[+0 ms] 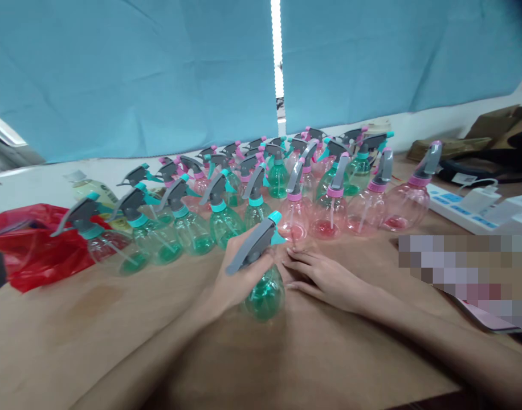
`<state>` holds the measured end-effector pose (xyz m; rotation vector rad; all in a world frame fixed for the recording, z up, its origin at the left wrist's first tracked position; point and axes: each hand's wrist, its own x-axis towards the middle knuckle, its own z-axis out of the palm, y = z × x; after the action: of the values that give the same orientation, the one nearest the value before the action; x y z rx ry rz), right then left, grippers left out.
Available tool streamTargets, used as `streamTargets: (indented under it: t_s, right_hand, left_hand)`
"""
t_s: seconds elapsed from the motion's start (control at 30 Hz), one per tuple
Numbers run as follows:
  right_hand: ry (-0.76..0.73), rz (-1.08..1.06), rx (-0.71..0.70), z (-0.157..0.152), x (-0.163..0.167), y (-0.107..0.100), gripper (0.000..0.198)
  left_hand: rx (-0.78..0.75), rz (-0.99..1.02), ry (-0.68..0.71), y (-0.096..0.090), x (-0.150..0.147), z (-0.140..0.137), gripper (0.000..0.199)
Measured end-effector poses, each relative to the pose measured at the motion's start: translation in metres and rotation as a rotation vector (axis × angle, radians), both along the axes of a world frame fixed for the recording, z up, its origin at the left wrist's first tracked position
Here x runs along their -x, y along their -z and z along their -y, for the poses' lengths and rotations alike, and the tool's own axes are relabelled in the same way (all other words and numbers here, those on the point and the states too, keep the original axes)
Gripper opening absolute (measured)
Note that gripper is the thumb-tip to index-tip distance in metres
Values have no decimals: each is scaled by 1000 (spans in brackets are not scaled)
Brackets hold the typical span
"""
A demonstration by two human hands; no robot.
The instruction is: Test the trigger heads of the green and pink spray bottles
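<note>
You could read no text, brand, number or sign for certain. A pale label lay on the black object at your right, but any marks on it were too small for you to make out. The white power strip showed you blue patches along its top, too blurred to read as words or figures. At your far left, the pale bottle was partly hidden behind other things, and you could not read its side. Blocky squares covered most of the flat pink-edged item at your right, leaving its surface unreadable.
</note>
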<state>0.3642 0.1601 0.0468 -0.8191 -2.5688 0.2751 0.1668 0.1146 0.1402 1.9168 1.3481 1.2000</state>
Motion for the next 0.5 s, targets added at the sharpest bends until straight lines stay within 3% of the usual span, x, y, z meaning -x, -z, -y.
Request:
streamTargets:
  t_s: [0.5]
  right_hand:
    - [-49,-23,-18,-2,1,2,48]
  left_hand:
    - [137,72,-4,-3,-1,6,25]
